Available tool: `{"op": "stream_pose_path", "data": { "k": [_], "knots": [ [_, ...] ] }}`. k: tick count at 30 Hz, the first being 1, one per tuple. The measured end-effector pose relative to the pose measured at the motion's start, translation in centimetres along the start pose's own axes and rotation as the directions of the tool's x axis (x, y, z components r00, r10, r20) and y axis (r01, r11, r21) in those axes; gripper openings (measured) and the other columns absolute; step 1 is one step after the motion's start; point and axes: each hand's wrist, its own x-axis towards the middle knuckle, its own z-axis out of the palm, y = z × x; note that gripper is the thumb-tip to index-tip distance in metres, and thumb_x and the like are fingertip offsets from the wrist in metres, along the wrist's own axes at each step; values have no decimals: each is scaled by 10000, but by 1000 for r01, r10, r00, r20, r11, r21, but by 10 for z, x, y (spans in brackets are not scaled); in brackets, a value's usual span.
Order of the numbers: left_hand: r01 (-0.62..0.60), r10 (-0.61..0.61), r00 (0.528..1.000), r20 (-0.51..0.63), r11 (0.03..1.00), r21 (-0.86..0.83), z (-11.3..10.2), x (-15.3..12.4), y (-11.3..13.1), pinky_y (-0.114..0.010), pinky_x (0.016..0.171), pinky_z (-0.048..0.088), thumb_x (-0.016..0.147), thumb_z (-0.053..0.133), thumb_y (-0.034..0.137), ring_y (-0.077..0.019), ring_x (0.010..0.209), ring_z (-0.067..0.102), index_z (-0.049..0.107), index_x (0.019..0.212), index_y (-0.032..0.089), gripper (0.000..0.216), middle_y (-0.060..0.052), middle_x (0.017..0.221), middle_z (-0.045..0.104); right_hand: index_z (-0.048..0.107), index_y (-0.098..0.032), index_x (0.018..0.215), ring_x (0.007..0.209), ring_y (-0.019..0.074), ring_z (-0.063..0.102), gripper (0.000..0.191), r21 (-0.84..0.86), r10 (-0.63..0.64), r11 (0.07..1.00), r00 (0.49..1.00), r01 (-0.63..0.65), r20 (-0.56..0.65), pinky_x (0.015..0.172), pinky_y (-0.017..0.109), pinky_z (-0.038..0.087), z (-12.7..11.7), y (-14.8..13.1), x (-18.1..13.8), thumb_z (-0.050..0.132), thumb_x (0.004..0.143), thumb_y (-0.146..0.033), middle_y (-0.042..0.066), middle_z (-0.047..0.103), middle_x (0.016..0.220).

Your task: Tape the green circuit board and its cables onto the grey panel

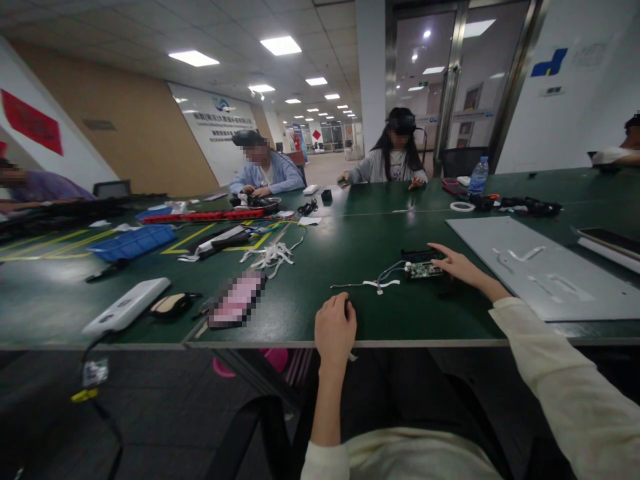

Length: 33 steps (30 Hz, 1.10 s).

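Observation:
Near the table's front edge is my left hand (336, 330), its fingers curled closed. Whatever is inside it, if anything, is hidden, though a small white scrap (353, 357) shows just below. My right hand (457, 265) reaches over the right end of a small green circuit board (423, 270), index finger stretched out and the other fingers touching or very close to the board. Dark parts (419, 255) lie against the board's far side. From its left end run grey wires (390, 270), which lead to a white strip (383, 285) and a thin cable on the table.
A grey panel (550, 263) lies at right. To the left are a pink phone-like object (237, 300), a mouse (173, 305), a white power strip (127, 305), tangled white strips (273, 255) and a blue tray (133, 242). Two people sit across the green table (300, 313).

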Motion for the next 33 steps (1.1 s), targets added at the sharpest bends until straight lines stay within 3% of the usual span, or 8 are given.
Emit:
{"op": "stream_pose_path", "data": {
  "k": [10, 12, 17, 22, 24, 27, 30, 33],
  "knots": [
    [-4, 4, 1000, 3, 1000, 3, 1, 1, -1, -341, 844, 443, 915, 388, 220, -210, 946, 603, 579, 1076, 194, 251, -65, 1033, 654, 393, -234, 1405, 554, 197, 581, 577, -424, -66, 905, 972, -37, -226, 612, 280, 420, -4, 7, 2, 453, 881, -468, -8, 601, 564],
    [-5, 5, 1000, 1, 1000, 7, 2, 0, -1, -342, 846, 441, 915, 388, 221, -210, 952, 601, 578, 1080, 195, 254, -64, 1033, 654, 436, -217, 1369, 607, 204, 596, 526, -491, -70, 865, 944, -103, -323, 630, 291, 427, -10, 13, 3, 433, 892, -438, 21, 637, 643],
    [-1, 1, 1000, 6, 1000, 8, 2, 1, -1, -336, 851, 443, 909, 401, 217, -208, 956, 603, 585, 1076, 199, 250, -67, 1040, 656, 552, -127, 1230, 881, 261, 605, 436, -535, -98, 788, 796, -304, -597, 784, 362, 447, -32, 44, 4, 452, 859, -333, 137, 660, 934],
    [2, -2, 1000, 0, 1000, -9, 0, 0, 0, -337, 855, 443, 910, 396, 218, -210, 968, 600, 584, 1086, 201, 258, -66, 1047, 655, 626, -117, 1099, 1058, 291, 540, 368, -512, -32, 780, 795, -359, -606, 929, 442, 395, -42, 70, -2, 492, 827, -325, 183, 613, 1044],
    [1, -1, 1000, 1, 1000, -9, 0, 0, 0, -339, 856, 443, 910, 397, 222, -211, 963, 601, 582, 1087, 202, 257, -65, 1043, 656, 642, -146, 1058, 1141, 321, 478, 329, -472, -11, 776, 740, -418, -672, 960, 511, 350, -45, 73, -7, 542, 787, -304, 190, 575, 1127],
    [-3, 3, 1000, 1, 1000, -12, 1, -1, -1, -339, 858, 441, 912, 397, 226, -209, 962, 601, 582, 1083, 200, 254, -65, 1049, 654, 643, -157, 1017, 1265, 389, 324, 313, -381, -19, 768, 577, -515, -817, 968, 635, 247, -56, 77, -17, 601, 726, -263, 220, 451, 1297],
    [-9, 9, 1000, -4, 1000, -17, 2, -1, -2, -338, 858, 439, 911, 399, 224, -207, 963, 597, 581, 1086, 199, 253, -63, 1049, 652, 643, -145, 961, 1279, 422, 287, 295, -259, -4, 810, 437, -526, -899, 955, 657, 226, -71, 87, -29, 647, 681, -237, 255, 424, 1308],
    [-10, 10, 1000, -5, 1000, -16, 2, -1, -2, -343, 851, 440, 911, 399, 219, -210, 958, 595, 580, 1088, 195, 254, -61, 1039, 653, 654, -146, 872, 1184, 435, 412, 254, -70, 162, 850, 386, -523, -908, 909, 650, 295, -82, 101, -38, 683, 645, -257, 267, 536, 1130]
  ]
}}
